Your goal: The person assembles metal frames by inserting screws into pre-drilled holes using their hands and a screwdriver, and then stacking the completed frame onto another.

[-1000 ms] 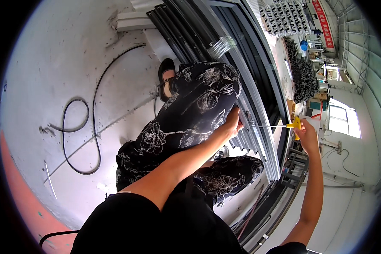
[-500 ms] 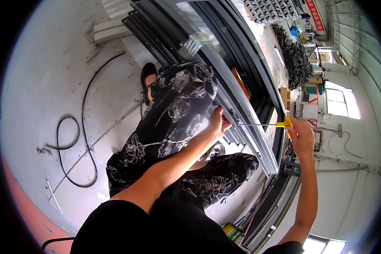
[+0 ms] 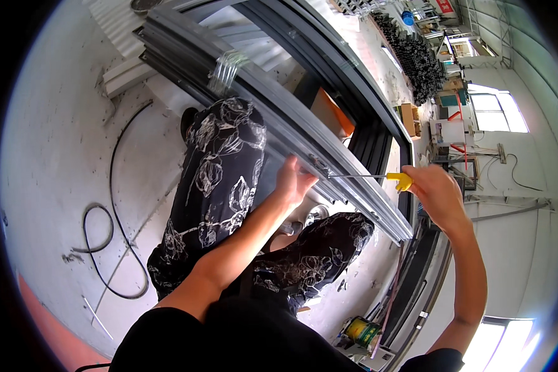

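A screwdriver [image 3: 400,180] with a yellow handle and a long thin shank is in my right hand [image 3: 437,193], whose fingers are closed around the end of the handle. Its shank runs leftward, and the tip meets the side of a grey metal profile [image 3: 359,192] near a small dark fitting [image 3: 319,163]. Just left of the tip, my left hand [image 3: 293,181] grips the near edge of this profile, its fingertips partly hidden. The profile belongs to a bundle of long grey and black profiles lying slantwise past my knees.
Dark frames [image 3: 384,124] lie beyond the profile, with an orange piece [image 3: 336,113] between them. A black cable [image 3: 115,248] loops over the floor at left. A yellow-green tin [image 3: 361,332] stands at lower right. Cardboard boxes [image 3: 410,120] and stacked profiles [image 3: 415,62] are farther back.
The view has shifted, so both hands and the profiles appear farther left. My right hand has turned on the screwdriver's handle. The tip stays against the profile, and my left hand remains beside it.
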### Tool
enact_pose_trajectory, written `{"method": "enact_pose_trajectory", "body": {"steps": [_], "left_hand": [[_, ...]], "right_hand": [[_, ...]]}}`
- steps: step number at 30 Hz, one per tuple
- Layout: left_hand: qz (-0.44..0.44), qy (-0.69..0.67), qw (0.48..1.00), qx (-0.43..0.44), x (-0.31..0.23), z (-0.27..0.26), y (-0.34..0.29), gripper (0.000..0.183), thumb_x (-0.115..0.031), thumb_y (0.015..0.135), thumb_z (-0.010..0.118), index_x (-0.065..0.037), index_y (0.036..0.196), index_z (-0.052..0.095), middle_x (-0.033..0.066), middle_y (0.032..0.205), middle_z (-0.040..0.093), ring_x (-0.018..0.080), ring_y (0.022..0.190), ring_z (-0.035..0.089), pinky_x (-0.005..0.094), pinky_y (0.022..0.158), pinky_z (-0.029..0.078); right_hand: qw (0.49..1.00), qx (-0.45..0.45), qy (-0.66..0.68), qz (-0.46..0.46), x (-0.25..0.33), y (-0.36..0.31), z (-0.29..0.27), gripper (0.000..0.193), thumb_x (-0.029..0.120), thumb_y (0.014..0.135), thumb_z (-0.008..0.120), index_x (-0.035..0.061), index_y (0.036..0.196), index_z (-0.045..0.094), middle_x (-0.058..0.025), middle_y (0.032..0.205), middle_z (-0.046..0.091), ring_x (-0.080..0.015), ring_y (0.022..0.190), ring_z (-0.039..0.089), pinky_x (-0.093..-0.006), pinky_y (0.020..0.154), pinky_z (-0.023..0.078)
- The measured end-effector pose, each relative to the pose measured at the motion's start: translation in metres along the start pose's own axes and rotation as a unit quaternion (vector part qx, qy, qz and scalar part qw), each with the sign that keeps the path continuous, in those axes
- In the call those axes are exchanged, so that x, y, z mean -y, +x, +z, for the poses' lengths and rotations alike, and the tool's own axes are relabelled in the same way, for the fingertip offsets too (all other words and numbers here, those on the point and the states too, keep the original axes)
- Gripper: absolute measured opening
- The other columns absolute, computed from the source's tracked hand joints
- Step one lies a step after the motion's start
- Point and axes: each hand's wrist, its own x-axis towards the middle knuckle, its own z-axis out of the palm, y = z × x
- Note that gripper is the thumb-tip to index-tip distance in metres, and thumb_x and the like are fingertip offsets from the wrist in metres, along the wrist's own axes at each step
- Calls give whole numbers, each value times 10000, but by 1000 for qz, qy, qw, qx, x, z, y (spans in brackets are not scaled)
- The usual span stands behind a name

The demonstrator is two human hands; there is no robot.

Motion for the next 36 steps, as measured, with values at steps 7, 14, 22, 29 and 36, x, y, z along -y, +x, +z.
{"method": "enact_pose_trajectory", "body": {"steps": [7,14,22,29,36], "left_hand": [[-20,33,999,12,-1,4,-1,536,-389,990,512,-54,1378,357,82,1362,440,415,1186,546,519,1012,504],[-15,51,998,-21,-2,9,-5,489,-392,1030,419,-25,1353,420,94,1299,525,422,1154,565,513,1014,503],[-14,52,998,-22,-4,13,-10,456,-356,1042,395,2,1317,455,116,1271,542,402,1125,577,498,978,536],[-12,63,998,-19,-3,13,-11,459,-353,1040,377,-8,1336,440,115,1271,538,406,1094,595,485,944,563],[-21,53,998,-20,-3,5,-9,438,-332,1031,372,-10,1310,470,109,1276,554,420,1102,591,503,962,538]], "right_hand": [[990,65,81,90,7,16,-10,276,209,883,650,97,1135,645,-144,883,625,-345,828,614,-441,754,481],[976,28,212,50,-6,11,8,326,171,928,584,70,1239,576,-180,966,673,-381,904,645,-443,799,511],[996,85,27,-9,-9,17,-10,261,307,841,686,126,1028,665,-99,797,601,-279,826,622,-412,717,510],[980,74,163,82,-3,13,0,411,237,865,674,96,1229,549,-112,800,647,-330,769,643,-434,685,511],[979,98,172,46,-4,-2,7,265,66,887,567,54,1146,508,-164,854,666,-382,822,654,-451,699,512]]}}
